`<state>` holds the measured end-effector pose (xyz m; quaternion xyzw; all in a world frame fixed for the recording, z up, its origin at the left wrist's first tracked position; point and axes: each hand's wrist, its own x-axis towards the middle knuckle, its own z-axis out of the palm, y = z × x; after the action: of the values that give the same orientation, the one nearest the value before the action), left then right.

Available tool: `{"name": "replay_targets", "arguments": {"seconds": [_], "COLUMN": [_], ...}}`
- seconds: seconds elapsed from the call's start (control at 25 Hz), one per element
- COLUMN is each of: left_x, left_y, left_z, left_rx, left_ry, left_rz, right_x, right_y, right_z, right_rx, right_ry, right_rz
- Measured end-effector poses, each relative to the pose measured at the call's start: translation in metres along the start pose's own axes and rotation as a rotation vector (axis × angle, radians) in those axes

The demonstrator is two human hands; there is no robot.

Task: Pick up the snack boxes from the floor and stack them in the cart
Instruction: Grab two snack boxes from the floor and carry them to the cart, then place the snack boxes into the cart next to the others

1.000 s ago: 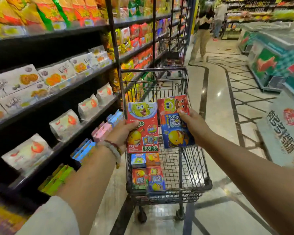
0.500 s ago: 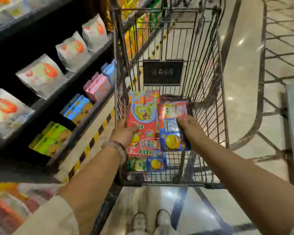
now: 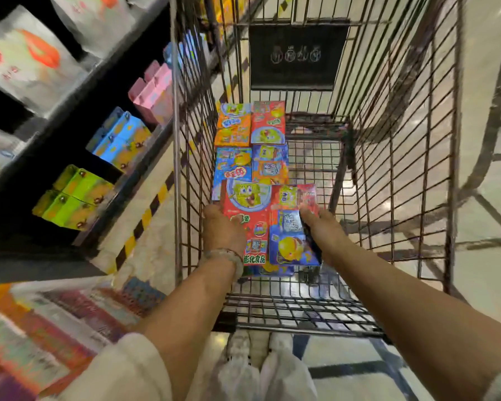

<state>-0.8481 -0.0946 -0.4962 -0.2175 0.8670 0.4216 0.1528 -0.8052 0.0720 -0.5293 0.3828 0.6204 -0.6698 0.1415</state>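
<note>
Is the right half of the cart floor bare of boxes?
Yes: the boxes lie along the left side of the cart, and bare wire shows on the right.

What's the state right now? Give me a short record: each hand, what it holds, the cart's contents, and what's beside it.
left hand: grips red box inside the cart
right hand: grips blue box, beside the red one
cart: four boxes lie flat in two rows along its left side, orange box at far left
shelf: left of the cart, holding green, blue and pink packs
</note>
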Motion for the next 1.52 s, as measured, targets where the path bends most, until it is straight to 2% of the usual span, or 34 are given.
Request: {"name": "replay_targets", "arguments": {"seconds": [0.12,0.32,0.44,0.6,0.72,0.84,0.92,1.08,1.24,1.4,1.52], "left_x": [0.004,0.014,0.022,0.020,0.015,0.014,0.011,0.011,0.014,0.009,0.001], "left_y": [-0.016,-0.030,-0.033,-0.038,-0.032,-0.031,-0.030,-0.032,-0.031,-0.013,0.026], "left_z": [0.016,0.021,0.021,0.027,0.024,0.024,0.025,0.026,0.026,0.015,-0.007], "left_rx": [0.021,0.075,0.205,0.266,0.360,0.553,0.599,0.581,0.476,0.423,0.357], "left_ry": [0.034,-0.110,-0.141,-0.205,-0.259,-0.312,-0.356,-0.465,-0.460,-0.499,-0.545], "left_rz": [-0.060,-0.269,-0.247,-0.128,-0.080,-0.002,0.054,0.088,0.048,0.110,0.213], "right_x": [0.013,0.026,0.029,0.033,0.028,0.022,0.022,0.020,0.016,0.001,-0.018], "right_y": [0.010,0.031,0.032,0.030,0.027,0.023,0.023,0.022,0.019,0.001,-0.032], "right_z": [0.001,0.003,0.009,0.010,0.011,0.015,0.018,0.019,0.017,0.019,0.022], "right_rx": [-0.022,-0.119,-0.245,-0.670,-0.605,-0.544,-0.552,-0.535,-0.469,-0.526,-0.538], "right_ry": [-0.025,-0.032,-0.045,0.009,0.028,0.012,-0.011,-0.021,-0.029,0.046,0.028], "right_rz": [0.041,0.126,0.150,0.116,0.034,0.024,0.008,-0.005,0.041,-0.082,-0.155]}}
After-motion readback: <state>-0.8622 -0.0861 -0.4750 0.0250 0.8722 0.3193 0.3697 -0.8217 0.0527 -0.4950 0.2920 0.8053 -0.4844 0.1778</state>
